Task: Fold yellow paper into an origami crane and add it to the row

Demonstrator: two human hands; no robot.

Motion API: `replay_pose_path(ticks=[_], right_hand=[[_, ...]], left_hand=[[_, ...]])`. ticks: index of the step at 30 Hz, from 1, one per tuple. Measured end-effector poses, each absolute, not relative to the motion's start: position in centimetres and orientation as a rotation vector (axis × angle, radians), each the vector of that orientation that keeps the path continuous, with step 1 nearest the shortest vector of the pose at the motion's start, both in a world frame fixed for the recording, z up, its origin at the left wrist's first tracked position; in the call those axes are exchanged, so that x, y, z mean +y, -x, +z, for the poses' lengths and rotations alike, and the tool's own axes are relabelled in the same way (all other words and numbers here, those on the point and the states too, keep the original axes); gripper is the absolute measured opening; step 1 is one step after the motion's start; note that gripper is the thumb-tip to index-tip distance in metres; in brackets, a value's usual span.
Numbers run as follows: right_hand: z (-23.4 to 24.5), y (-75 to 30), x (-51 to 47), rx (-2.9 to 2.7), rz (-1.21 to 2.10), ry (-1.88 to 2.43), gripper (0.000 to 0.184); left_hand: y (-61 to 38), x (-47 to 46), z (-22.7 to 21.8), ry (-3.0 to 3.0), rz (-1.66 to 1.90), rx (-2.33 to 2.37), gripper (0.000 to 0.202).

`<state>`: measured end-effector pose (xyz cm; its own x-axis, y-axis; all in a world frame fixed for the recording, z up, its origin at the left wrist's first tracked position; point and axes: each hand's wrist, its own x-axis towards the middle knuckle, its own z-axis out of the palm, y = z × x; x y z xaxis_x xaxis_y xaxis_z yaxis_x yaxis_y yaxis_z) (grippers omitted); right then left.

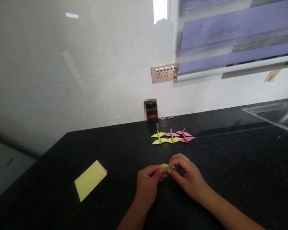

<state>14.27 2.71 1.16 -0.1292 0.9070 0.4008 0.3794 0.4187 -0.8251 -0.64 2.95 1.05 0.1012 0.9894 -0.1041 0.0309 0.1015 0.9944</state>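
Note:
A small folded yellow paper [164, 166] is pinched between both hands above the dark countertop. My left hand [149, 179] is closed on its left side, thumb on top. My right hand [186, 169] grips a narrow point at its right side between thumb and fingers. Just beyond my hands, several origami cranes stand in two rows: yellow cranes [159, 140] at the left and pink cranes [187, 139] at the right. Off to the left lies a stack of yellow paper [90, 180], with a pink edge showing underneath.
The black speckled countertop [124, 143] meets a pale tiled wall. Against the wall stand a small blurred dark box [151, 110] and a patterned pen-like object [166, 118]. A metal sink [276, 115] is at the right. A socket panel [163, 72] sits above.

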Motion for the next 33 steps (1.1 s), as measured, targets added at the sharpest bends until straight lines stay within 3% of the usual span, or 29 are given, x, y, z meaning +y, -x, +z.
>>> replay_pose_path(ticks=[18, 33], right_hand=[[0.86, -14.58, 2.6, -1.587, 0.809, 1.281, 0.01], [1.02, -14.66, 2.41, -1.631, 0.893, 1.161, 0.009]], left_hand=[[0.73, 3.18, 0.59, -0.993, 1.156, 1.14, 0.027], [0.52, 3.09, 0.39, -0.86, 1.107, 0.971, 0.023]])
